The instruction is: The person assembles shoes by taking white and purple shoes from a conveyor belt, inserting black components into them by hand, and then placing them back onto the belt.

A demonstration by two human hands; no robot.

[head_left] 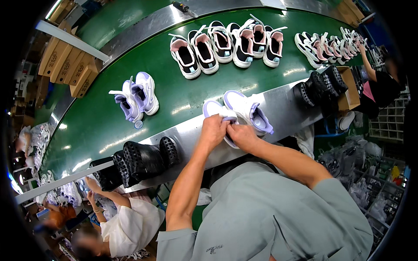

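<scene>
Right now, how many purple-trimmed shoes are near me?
4: one shoe in your left hand and right hand, another just right, two leftward on the green surface. Others may be hidden.

Two near lavender shoes (247, 110) (black-pink cluster (243, 58): six).

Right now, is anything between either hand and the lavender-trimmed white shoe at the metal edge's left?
Nothing visible: the left hand and right hand both touch the lavender-trimmed white shoe. Its matching shoe sits beside it, to the right, not between.
</scene>
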